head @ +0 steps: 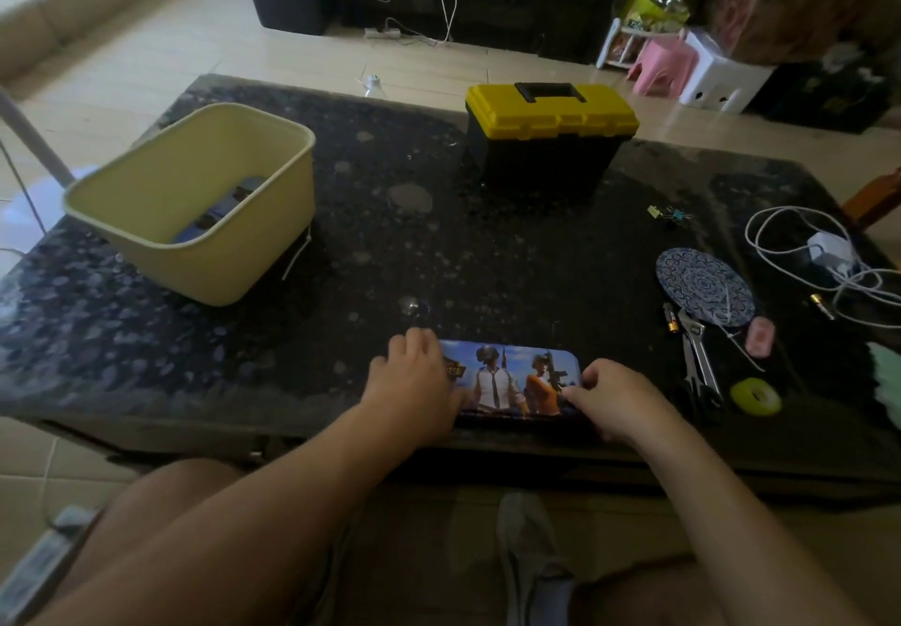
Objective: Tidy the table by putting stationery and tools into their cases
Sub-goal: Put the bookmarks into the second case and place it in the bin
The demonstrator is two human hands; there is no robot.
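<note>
Pencil case point(507, 381), a flat tin printed with game figures, lies lid-down-shut at six o'clock on the dark stone table point(487, 245), right along the near edge in front of the seated person. The left hand point(414, 377) grips its nine o'clock end, fingers curled over the rim, and the right hand point(614, 396) holds the three o'clock end, thumb on the lid and fingers bent round the side. From where I stand, a wrench point(697, 357) lies at three o'clock from the case, with a small battery point(672, 320) just beside its head and a yellow tape roll point(755, 397) near its handle. A round patterned mat point(702, 286) sits at two o'clock, a pink eraser point(760, 337) just beside it, and a tangle of white charger cable point(799, 255) farther out. A few binder clips point(670, 213) lie at one o'clock. A black toolbox point(546, 138) with a closed yellow lid stands at twelve o'clock, well apart. A pale yellow tub point(195, 201) sits at ten o'clock, something blue in its bottom that I cannot make out.
</note>
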